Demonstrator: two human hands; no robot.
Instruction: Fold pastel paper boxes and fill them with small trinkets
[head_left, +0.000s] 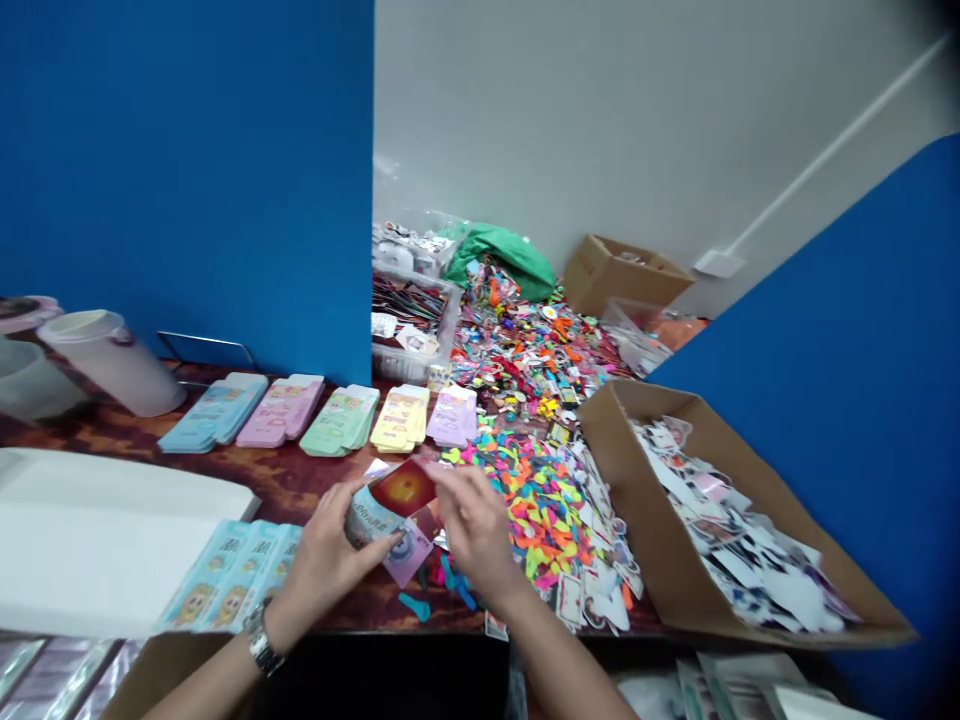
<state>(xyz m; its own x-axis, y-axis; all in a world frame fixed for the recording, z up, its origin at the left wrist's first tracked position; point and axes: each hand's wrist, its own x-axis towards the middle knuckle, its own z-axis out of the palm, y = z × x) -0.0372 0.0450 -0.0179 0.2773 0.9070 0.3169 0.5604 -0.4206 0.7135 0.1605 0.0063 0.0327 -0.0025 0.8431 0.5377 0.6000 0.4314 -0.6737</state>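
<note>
My left hand [324, 560] grips a pale blue printed packet [369, 518] together with a red-orange card [403, 487]. The fingertips of my right hand [474, 525] reach the red card's right edge, and its thumb is hidden. A pink card [409, 555] lies under my left fingers. Just right of my right hand spreads a heap of multicoloured paper pieces [536, 505]. Several light blue packets [232, 575] lie left of my left hand on the wooden table [285, 490]. A metal watch [261, 638] circles my left wrist.
Stacks of blue, pink, green and yellow packets [341, 420] line the table's far side. A cardboard tray of cut-outs [675, 520] sits right, and a white board [97, 540] left. Behind stand plastic tumblers [112, 362], a bin [412, 325], and blue partitions [180, 170].
</note>
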